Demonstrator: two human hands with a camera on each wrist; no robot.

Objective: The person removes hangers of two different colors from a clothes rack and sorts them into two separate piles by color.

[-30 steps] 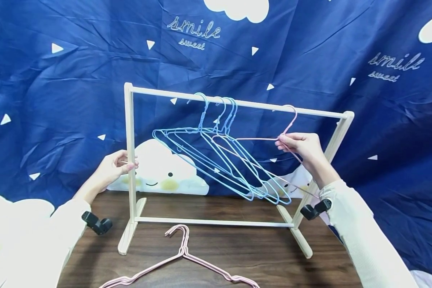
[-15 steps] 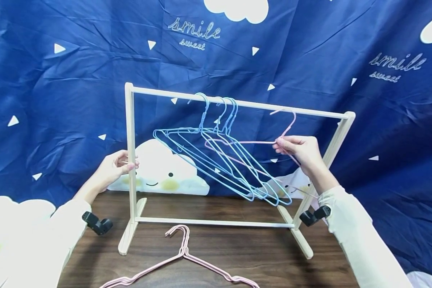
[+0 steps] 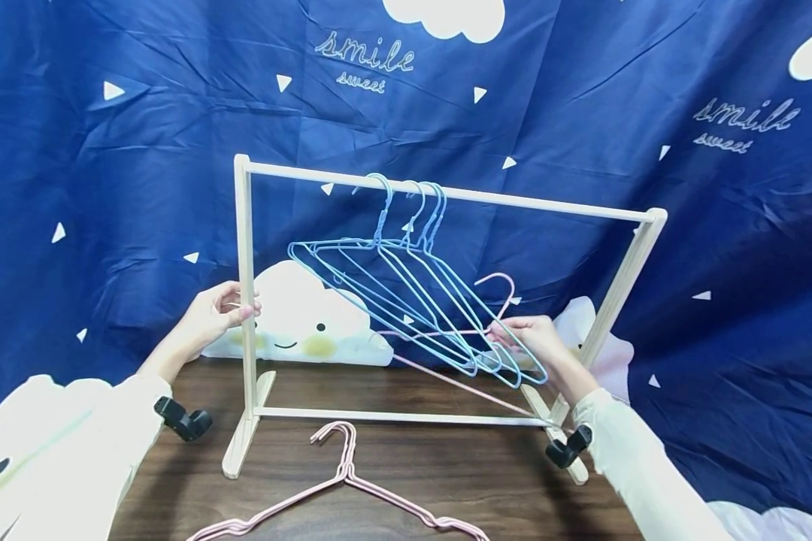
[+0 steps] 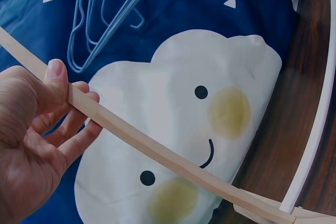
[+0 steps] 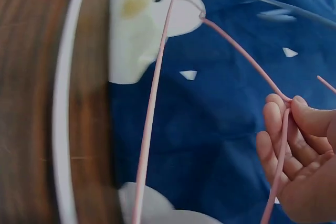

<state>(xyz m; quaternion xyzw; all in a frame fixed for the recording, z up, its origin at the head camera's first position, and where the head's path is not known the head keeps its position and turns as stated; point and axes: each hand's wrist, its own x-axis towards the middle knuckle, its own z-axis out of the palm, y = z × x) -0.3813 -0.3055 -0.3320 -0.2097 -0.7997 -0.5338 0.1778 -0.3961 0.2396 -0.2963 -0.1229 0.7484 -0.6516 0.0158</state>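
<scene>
Evidently the piece in hand is a pink wire hanger [image 5: 150,114], just right of centre in the head view, its hook standing well below the rack's top rail [image 3: 528,202] and not on it. The right hand [image 5: 310,174] pinches it at the neck, thumb against bent fingers. Over those fingers, in the head view, cross the lower corners of several blue hangers [image 3: 425,243], which hang from the middle of the rail; whether any wire touches the hand, I cannot tell. Good handling here probably means keeping that neck grip, holding the pink frame low and behind the blue corners, and drawing it out slowly so that no end snags and swings the others. Well apart from the right, the left hand [image 3: 206,319] is clamped round the wooden upright [image 3: 244,240] at the left of the frame; a steady, light hold there should keep the rack from shifting. Toward the bottom of the frame, more pink hangers [image 3: 346,458] lie nested on the brown tabletop [image 3: 446,466]. As for writing, the blue backdrop [image 3: 176,113] reads "smile sweet" at upper centre and again at upper right, among white clouds and triangles; I can make out no brand on hangers or rack.
</scene>
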